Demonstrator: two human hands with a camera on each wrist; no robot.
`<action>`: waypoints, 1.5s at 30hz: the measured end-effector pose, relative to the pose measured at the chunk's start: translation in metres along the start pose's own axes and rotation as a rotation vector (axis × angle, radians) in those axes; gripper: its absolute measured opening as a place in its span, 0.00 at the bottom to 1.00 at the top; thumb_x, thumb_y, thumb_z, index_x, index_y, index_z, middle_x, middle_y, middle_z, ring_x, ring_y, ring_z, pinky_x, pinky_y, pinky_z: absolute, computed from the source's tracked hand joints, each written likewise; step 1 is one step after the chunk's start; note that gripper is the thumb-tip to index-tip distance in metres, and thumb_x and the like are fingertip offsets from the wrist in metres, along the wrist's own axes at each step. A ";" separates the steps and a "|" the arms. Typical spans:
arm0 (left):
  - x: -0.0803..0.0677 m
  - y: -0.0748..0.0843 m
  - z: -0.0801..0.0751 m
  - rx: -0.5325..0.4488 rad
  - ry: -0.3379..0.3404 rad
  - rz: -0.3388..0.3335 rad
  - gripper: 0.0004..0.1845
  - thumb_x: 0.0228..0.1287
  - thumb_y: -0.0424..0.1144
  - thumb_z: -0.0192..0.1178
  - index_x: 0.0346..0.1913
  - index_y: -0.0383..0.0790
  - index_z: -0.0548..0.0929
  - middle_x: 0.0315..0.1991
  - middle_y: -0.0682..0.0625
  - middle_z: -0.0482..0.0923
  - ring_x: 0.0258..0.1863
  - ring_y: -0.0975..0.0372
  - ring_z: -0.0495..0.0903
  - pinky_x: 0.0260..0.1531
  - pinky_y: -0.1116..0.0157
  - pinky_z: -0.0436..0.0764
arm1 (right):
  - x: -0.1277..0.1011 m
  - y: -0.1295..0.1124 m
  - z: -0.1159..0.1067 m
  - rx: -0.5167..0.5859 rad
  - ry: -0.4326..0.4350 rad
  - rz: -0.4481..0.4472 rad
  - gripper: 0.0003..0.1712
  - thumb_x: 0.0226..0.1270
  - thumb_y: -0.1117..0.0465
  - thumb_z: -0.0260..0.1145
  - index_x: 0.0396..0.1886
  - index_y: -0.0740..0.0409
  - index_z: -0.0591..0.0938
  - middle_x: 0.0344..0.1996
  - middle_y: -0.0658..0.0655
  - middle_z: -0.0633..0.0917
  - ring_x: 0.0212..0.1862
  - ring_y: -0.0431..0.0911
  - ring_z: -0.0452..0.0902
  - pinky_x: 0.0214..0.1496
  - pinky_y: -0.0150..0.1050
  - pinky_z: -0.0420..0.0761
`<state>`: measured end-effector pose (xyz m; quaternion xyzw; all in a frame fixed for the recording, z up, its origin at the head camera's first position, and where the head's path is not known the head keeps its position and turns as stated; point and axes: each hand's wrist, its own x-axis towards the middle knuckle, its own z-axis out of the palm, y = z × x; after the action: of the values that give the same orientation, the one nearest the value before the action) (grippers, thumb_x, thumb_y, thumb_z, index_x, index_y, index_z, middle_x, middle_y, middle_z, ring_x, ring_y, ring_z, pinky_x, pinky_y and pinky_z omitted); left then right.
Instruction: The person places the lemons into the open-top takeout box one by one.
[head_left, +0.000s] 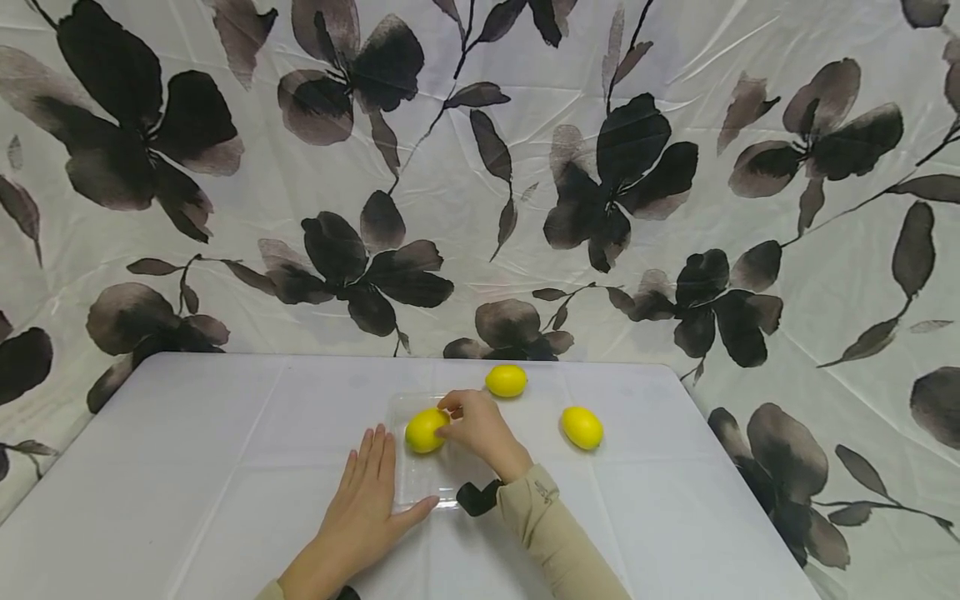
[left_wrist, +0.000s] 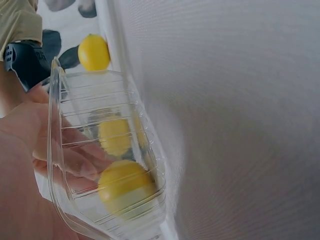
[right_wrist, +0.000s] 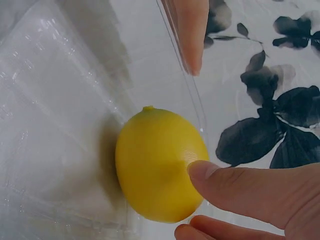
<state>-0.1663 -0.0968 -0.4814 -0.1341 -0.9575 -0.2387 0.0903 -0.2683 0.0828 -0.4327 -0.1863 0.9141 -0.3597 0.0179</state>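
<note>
A clear plastic tray (head_left: pixel 423 487) sits on the white table with one yellow lemon (head_left: pixel 424 432) in its far left part. My right hand (head_left: pixel 483 429) reaches over the tray and pinches that lemon's right side; in the right wrist view the thumb (right_wrist: pixel 205 171) presses on the lemon (right_wrist: pixel 157 172). Along the tray's left side lies my left hand (head_left: pixel 363 504), fingers straight and the thumb at the near edge. Through the clear wall (left_wrist: pixel 55 150) the left wrist view shows the lemon (left_wrist: pixel 127 187) inside.
Beyond the tray, near the table's far edge, lies a second lemon (head_left: pixel 506 381). A third lemon (head_left: pixel 582 428) rests to the right of the tray. Behind the white table (head_left: pixel 225 467) hangs a cloth (head_left: pixel 480 208) printed with dark flowers.
</note>
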 end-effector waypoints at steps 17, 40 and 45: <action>-0.001 0.002 -0.002 -0.016 -0.010 -0.010 0.59 0.59 0.71 0.58 0.74 0.22 0.55 0.76 0.29 0.47 0.76 0.40 0.46 0.72 0.41 0.48 | -0.018 0.013 -0.017 0.210 0.025 0.017 0.19 0.57 0.62 0.75 0.49 0.62 0.86 0.47 0.61 0.86 0.46 0.54 0.85 0.42 0.40 0.85; -0.001 -0.001 0.000 -0.001 -0.010 -0.007 0.59 0.59 0.71 0.58 0.74 0.23 0.53 0.77 0.30 0.46 0.76 0.41 0.45 0.72 0.41 0.49 | -0.049 0.070 -0.073 0.601 0.270 -0.184 0.19 0.68 0.66 0.67 0.57 0.67 0.80 0.55 0.63 0.82 0.54 0.58 0.79 0.56 0.36 0.81; -0.001 0.000 0.001 -0.006 -0.011 -0.001 0.59 0.60 0.70 0.58 0.74 0.22 0.53 0.77 0.30 0.46 0.76 0.41 0.45 0.72 0.40 0.49 | -0.060 0.093 -0.088 0.598 0.347 -0.149 0.20 0.70 0.62 0.66 0.58 0.65 0.80 0.55 0.63 0.83 0.54 0.54 0.81 0.59 0.35 0.79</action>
<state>-0.1660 -0.0971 -0.4821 -0.1351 -0.9574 -0.2408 0.0846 -0.2579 0.2233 -0.4354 -0.1749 0.7418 -0.6379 -0.1103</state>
